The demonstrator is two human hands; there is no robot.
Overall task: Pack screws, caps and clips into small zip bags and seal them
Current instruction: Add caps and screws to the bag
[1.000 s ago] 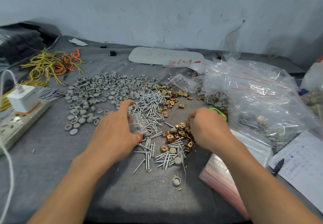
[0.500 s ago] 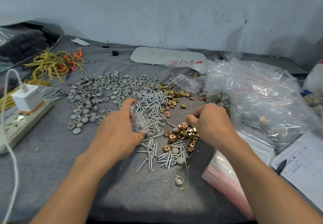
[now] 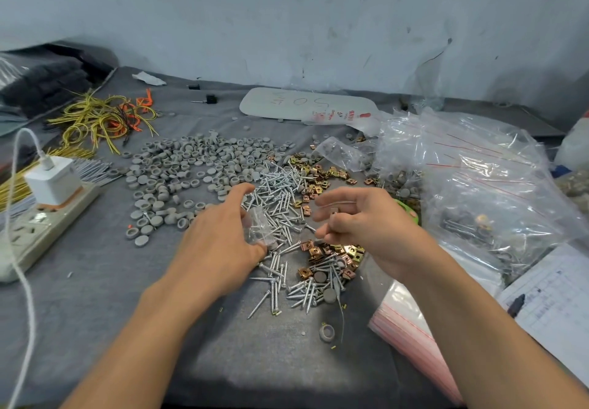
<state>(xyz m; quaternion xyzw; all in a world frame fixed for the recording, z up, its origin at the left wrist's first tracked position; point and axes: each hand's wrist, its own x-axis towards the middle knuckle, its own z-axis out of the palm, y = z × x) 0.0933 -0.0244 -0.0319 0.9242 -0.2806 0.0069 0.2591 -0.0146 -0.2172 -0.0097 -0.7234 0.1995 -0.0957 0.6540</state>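
- the left hand (image 3: 220,243) grips a small clear zip bag (image 3: 259,228) between thumb and curled fingers, low over the screws (image 3: 280,204).
- the right hand (image 3: 366,223) hangs above the pile, fingers curled inward, pinching a small metal piece (image 3: 333,211); it is too blurred to tell what kind.
- silver screws lie heaped between and ahead of both hands on the grey table (image 3: 95,313).
- brass clips (image 3: 331,255) sit just below the right hand, mixed with screws; more lie beyond the pile.
- grey caps (image 3: 191,166) spread to the far left of the screws.
- a flat stack of empty zip bags (image 3: 408,329) lies under the right forearm.
- big clear bags (image 3: 478,185) are piled at the right, with a paper sheet (image 3: 557,306) near them.
- a power strip (image 3: 41,227) with a white charger (image 3: 52,180) sits at the left edge, coloured wires (image 3: 102,118) behind it.
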